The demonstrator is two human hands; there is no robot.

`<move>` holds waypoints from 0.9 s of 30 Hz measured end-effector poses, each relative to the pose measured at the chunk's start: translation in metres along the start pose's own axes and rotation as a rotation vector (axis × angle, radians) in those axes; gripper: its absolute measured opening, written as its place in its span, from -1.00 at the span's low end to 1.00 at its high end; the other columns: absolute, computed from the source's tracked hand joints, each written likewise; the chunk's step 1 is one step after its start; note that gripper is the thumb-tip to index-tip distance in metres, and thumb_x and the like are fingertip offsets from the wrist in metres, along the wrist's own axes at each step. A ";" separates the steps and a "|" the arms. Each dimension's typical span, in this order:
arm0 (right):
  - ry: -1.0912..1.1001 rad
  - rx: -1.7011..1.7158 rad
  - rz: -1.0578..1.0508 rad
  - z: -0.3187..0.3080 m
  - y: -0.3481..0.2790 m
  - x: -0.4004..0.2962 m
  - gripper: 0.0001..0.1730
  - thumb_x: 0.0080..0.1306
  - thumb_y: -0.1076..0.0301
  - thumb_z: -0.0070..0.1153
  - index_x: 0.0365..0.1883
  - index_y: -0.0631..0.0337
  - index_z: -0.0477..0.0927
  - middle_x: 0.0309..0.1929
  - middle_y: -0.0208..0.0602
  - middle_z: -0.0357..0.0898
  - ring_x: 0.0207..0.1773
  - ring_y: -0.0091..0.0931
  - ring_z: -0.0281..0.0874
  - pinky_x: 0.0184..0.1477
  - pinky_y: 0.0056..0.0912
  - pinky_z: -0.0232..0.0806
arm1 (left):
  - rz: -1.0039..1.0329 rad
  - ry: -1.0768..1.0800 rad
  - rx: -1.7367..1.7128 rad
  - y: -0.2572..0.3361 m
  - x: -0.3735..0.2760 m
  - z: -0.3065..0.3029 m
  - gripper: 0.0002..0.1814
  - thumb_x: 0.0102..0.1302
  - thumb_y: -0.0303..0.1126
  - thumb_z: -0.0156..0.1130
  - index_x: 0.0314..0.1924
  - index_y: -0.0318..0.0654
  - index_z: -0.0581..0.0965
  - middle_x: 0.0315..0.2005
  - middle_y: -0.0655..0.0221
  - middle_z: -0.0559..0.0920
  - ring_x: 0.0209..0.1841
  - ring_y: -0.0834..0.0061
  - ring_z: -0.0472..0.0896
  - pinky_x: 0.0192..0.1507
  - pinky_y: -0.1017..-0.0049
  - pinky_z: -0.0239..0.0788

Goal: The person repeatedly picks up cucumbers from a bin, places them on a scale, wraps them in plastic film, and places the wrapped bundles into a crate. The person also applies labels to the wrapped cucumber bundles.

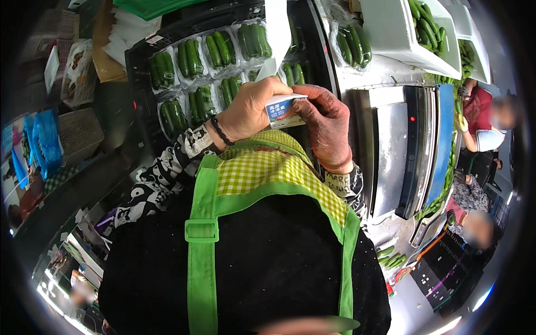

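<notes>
My bare left hand, with a dark braided band at the wrist, pinches a blue-and-white printed label from its left side. On the other side my right hand, in a worn reddish work glove, grips the same label between thumb and fingers. A white paper strip runs from the top of the view down to just above my hands; whether it joins the label is hidden. Under and beyond my hands, a black plastic crate holds several film-wrapped trays of cucumbers in rows.
A wrapping machine stands at the right. Beyond the crate lies another wrapped cucumber pack, near a white foam box with loose cucumbers. Two co-workers are farther right. Blue bags and plastic baskets stand left.
</notes>
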State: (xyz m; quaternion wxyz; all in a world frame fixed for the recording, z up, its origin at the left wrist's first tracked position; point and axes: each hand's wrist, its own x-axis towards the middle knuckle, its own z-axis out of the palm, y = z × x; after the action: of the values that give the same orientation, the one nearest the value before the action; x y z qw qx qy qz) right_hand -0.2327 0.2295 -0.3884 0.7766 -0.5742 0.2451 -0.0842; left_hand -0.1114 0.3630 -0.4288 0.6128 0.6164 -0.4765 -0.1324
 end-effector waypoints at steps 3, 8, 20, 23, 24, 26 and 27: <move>-0.034 0.084 0.006 0.000 0.006 0.003 -0.75 0.37 0.57 0.15 0.00 0.44 0.56 -0.13 -0.24 0.64 -0.14 -0.55 0.61 -0.03 -0.51 0.46 | -0.090 -0.018 -0.027 0.000 -0.003 -0.002 -0.69 0.22 -0.43 0.43 -0.15 -0.28 0.46 -0.33 0.24 0.69 -0.27 0.41 0.73 -0.28 0.49 0.54; -0.006 0.121 -0.068 -0.005 0.012 0.004 -0.79 0.35 0.59 0.16 -0.05 0.42 0.58 -0.13 -0.28 0.62 -0.14 -0.55 0.61 -0.05 -0.51 0.47 | -0.166 -0.011 -0.044 -0.005 -0.005 0.002 -0.74 0.23 -0.45 0.42 -0.20 -0.31 0.48 -0.37 0.27 0.71 -0.30 0.45 0.74 -0.28 0.55 0.54; 0.296 -0.422 -0.450 -0.097 -0.059 0.063 -0.83 0.50 0.35 0.03 -0.04 0.20 0.56 -0.32 -0.47 0.55 -0.34 -0.67 0.43 -0.29 -0.63 0.33 | 0.002 0.012 0.677 -0.013 -0.014 -0.071 -0.96 0.20 -0.45 0.35 -0.35 -0.15 0.63 -0.51 0.43 0.66 -0.46 0.51 0.64 -0.41 0.51 0.47; -0.046 -0.197 -0.153 -0.118 -0.009 0.102 -0.81 0.44 0.43 0.05 0.00 0.17 0.53 -0.32 -0.50 0.49 -0.45 -0.73 0.27 -0.46 -0.69 0.17 | -0.077 0.140 0.533 -0.004 -0.029 -0.101 -0.85 0.07 -0.65 0.34 -0.33 -0.34 0.58 -0.42 0.29 0.66 -0.35 0.40 0.66 -0.30 0.49 0.45; -0.036 -0.318 -0.060 -0.109 0.006 0.104 -0.78 0.43 0.52 -0.01 0.02 0.14 0.51 -0.31 -0.47 0.48 -0.45 -0.71 0.28 -0.47 -0.67 0.20 | -0.108 0.178 0.469 -0.001 -0.036 -0.104 -0.84 0.07 -0.66 0.35 -0.33 -0.37 0.56 -0.44 0.27 0.64 -0.36 0.40 0.65 -0.30 0.50 0.44; -0.031 -0.578 0.034 -0.130 0.073 0.131 -0.73 0.40 0.66 -0.12 -0.01 0.18 0.47 -0.32 -0.36 0.54 -0.43 -0.64 0.38 -0.41 -0.57 0.32 | -0.122 0.203 0.480 0.009 -0.042 -0.109 -0.84 0.07 -0.66 0.36 -0.35 -0.39 0.54 -0.45 0.25 0.62 -0.37 0.40 0.63 -0.30 0.52 0.42; -0.039 -0.557 -0.203 -0.154 0.123 0.150 -0.74 0.39 0.67 -0.12 -0.04 0.18 0.47 -0.35 -0.36 0.57 -0.38 -0.59 0.46 -0.32 -0.52 0.38 | -0.094 0.199 0.493 0.007 -0.043 -0.113 -0.84 0.06 -0.64 0.38 -0.37 -0.39 0.54 -0.44 0.25 0.64 -0.39 0.40 0.63 -0.31 0.52 0.41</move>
State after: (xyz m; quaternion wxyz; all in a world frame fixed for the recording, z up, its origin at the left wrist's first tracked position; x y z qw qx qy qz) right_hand -0.1951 0.0766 -0.5794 0.5814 -0.7882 0.1853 -0.0799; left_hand -0.0521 0.4677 -0.4161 0.4814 0.7784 -0.4025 0.0206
